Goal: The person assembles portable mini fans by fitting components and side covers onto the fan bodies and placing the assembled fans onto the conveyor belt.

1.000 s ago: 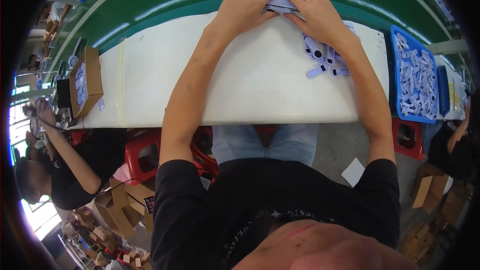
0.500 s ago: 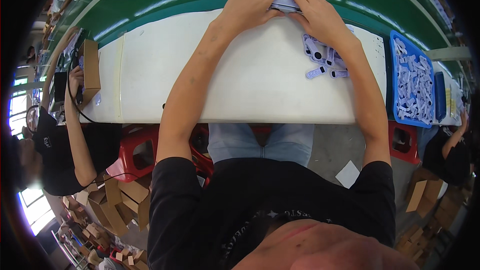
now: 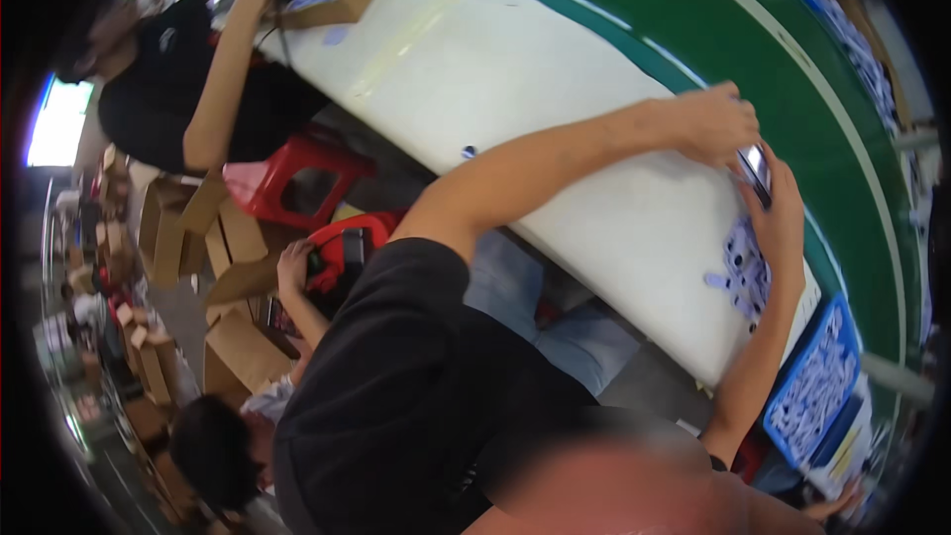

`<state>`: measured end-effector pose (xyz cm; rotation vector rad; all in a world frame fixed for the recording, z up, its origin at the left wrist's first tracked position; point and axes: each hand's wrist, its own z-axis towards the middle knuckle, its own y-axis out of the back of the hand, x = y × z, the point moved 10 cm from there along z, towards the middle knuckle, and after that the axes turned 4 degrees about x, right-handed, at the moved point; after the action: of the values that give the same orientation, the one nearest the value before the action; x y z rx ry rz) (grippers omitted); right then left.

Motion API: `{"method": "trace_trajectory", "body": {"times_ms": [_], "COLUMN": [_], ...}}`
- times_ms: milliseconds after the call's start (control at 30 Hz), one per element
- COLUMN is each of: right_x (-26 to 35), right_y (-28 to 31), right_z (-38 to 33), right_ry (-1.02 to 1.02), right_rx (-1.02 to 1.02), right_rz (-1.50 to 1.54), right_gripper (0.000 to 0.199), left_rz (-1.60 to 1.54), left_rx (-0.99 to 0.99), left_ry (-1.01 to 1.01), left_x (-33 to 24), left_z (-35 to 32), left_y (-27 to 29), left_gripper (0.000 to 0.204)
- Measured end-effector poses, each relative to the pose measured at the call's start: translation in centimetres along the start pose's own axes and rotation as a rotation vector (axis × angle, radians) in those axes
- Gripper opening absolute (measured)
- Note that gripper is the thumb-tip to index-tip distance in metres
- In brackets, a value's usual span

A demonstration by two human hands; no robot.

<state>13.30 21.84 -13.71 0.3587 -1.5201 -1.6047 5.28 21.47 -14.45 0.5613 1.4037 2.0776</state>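
At the far edge of the white table (image 3: 594, 228), both my hands are on a small flat whitish object (image 3: 756, 168) with dark edges; its kind I cannot make out. The fingers of my right hand (image 3: 781, 210) wrap round its near side. My left hand (image 3: 715, 127) is curled at its upper end, and the thumb side meets it. Just inside my right forearm lies a loose pile of small pale lilac pieces (image 3: 741, 263) with black spots, several of them overlapping.
A blue tray (image 3: 837, 322) full of similar pale pieces stands beyond my right forearm. A green surface (image 3: 792, 69) runs along the table's far side. On the left are a co-worker's arm (image 3: 233, 79), a cardboard box (image 3: 349, 2) and a red stool (image 3: 287, 178). Another person crouches behind, lower left.
The whole view has tilted and turned, so the table now slants down to the right. Both hands stay on the object. A person beside the cartons has come into view at lower left.
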Motion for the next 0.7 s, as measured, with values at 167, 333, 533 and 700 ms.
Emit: {"method": "trace_trajectory", "body": {"times_ms": [167,333,533,700], "right_x": [0.3,0.5,-5.2,-9.2], "right_y": [-0.4,-0.6,-0.4,-0.8], "right_z": [0.4,1.3,2.8,3.8], "right_ry": [-0.018,-0.021,-0.14,-0.165], "right_rx": [0.04,0.046,-0.013,0.073], "right_rz": [-0.003,0.008,-0.02,-0.131], "right_gripper": [0.049,0.047,0.049,0.052], "left_rz": [-0.084,-0.223,-0.227,-0.339], "left_rx": [0.056,-0.217,-0.493,-0.43], "left_ry": [0.068,-0.051,0.045,0.282], "left_x": [1.5,2.7,6.7,11.9], "left_z": [0.0,-0.7,1.3,0.0], "left_y": [-1.5,-0.1,3.3,3.0], "left_gripper": [0.043,0.047,0.039,0.042]}}
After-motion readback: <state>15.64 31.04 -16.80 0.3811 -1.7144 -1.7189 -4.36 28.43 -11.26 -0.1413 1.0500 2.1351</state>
